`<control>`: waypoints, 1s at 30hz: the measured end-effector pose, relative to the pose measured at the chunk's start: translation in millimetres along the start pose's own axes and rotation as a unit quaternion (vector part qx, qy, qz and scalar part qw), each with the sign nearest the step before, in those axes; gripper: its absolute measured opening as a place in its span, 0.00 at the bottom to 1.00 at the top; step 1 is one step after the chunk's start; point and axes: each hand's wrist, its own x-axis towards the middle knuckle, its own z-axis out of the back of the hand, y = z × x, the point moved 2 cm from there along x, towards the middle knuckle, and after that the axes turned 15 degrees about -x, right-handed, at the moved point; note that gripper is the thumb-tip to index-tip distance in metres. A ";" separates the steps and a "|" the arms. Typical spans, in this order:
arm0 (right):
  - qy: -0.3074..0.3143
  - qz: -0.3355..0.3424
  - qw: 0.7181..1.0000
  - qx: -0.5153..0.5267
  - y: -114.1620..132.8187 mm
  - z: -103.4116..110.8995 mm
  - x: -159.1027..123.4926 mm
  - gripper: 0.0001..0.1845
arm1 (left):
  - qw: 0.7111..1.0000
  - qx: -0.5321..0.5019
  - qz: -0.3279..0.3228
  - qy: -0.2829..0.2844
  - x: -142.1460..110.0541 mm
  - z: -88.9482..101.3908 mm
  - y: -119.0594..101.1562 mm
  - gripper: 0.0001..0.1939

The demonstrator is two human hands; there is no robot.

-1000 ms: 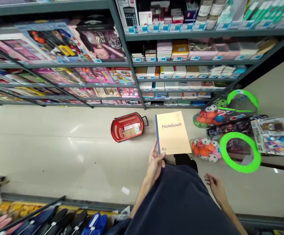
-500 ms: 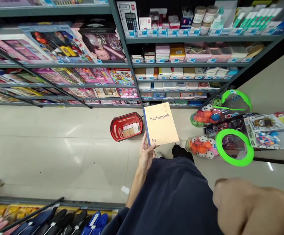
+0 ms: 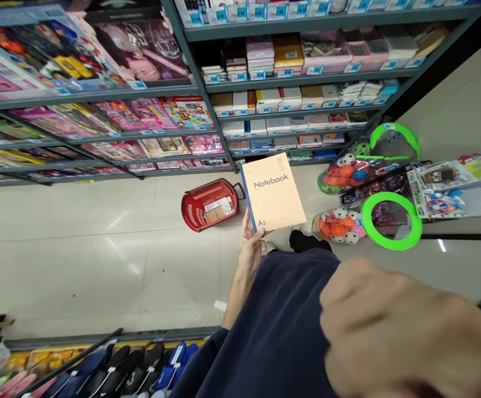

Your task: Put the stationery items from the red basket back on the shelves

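Note:
A tan A5 notebook with a blue spine is held up by its lower left corner, cover facing me. My left hand grips it there, thumb on the front and fingers behind. Large and blurred at the lower right, my right hand is close to the camera with its fingers curled in. Whether anything is inside those fingers is hidden. On the floor left of the notebook stands a red shopping basket, with a brown item and a white packet inside.
Shelves of stationery and boxed toys line the far side. Bags of small balls and bright green rings hang at the right. Slippers sit on a rack at the lower left. Pale tiled floor lies between.
My right hand has moved left and upward, filling more of the lower right. The view has tilted down, so shelves and basket appear higher. The notebook stays in my left hand.

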 end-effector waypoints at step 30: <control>0.036 -0.164 0.976 0.140 -267.2 111.2 334.7 0.44 | 0.984 0.137 0.102 0.050 247.8 -140.3 87.0 0.54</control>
